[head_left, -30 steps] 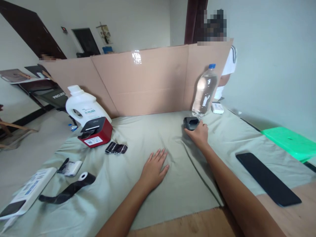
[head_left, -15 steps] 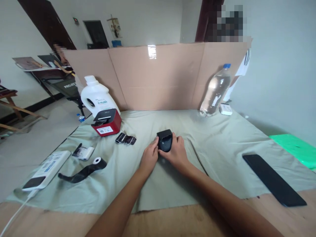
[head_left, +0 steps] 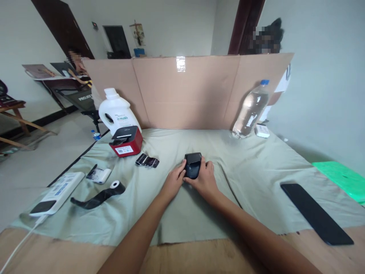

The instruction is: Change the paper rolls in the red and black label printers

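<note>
A small black rounded device, with a flap-like part at its far end, sits between my hands near the middle of the green cloth. My left hand grips its left side with the fingertips. On the other side my right hand wraps round it, thumb at the near edge and fingers along the right. Whatever the flap covers is too dark to make out. To the left lies a curled dark glossy strip, in front of a red and black boxy device with a white label.
At left are a partly unwound black roll, a small white device and a white power strip. A white jug and a water bottle stand before a cardboard screen. A black phone-like slab lies right.
The whole view has shifted slightly. Both hands stay on the black device, whose flap at the far end looks tilted differently from before.
</note>
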Motion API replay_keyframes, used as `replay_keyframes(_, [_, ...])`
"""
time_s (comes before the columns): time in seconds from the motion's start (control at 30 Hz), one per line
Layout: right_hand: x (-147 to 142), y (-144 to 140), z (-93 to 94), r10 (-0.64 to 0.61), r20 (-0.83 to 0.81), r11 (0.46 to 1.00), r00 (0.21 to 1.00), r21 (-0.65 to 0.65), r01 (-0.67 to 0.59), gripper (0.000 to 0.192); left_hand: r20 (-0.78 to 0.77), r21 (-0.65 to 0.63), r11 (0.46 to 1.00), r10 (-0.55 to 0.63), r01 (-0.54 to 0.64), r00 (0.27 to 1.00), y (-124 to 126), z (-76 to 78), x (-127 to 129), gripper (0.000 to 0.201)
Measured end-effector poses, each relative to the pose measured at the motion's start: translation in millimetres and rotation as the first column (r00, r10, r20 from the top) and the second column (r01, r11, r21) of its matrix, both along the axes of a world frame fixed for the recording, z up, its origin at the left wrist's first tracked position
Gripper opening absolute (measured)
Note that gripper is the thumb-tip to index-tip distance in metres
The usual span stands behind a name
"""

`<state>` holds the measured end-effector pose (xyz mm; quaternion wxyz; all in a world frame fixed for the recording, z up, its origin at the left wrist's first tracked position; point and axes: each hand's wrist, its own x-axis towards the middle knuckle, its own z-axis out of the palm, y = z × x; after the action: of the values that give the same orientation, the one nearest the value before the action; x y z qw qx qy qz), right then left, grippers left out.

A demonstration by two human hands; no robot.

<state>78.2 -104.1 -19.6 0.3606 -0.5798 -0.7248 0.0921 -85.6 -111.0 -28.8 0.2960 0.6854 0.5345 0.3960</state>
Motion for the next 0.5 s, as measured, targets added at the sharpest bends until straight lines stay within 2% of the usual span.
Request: replay_keyframes(0.5, [-1.3,0.8,-3.0,0.001,-0.05,1.0,0.999,-0.018,-0.002,0.11,0.053,0.024,0.999,0.027,-0.028,0.998,1.8,-4.9,2.3,0.054])
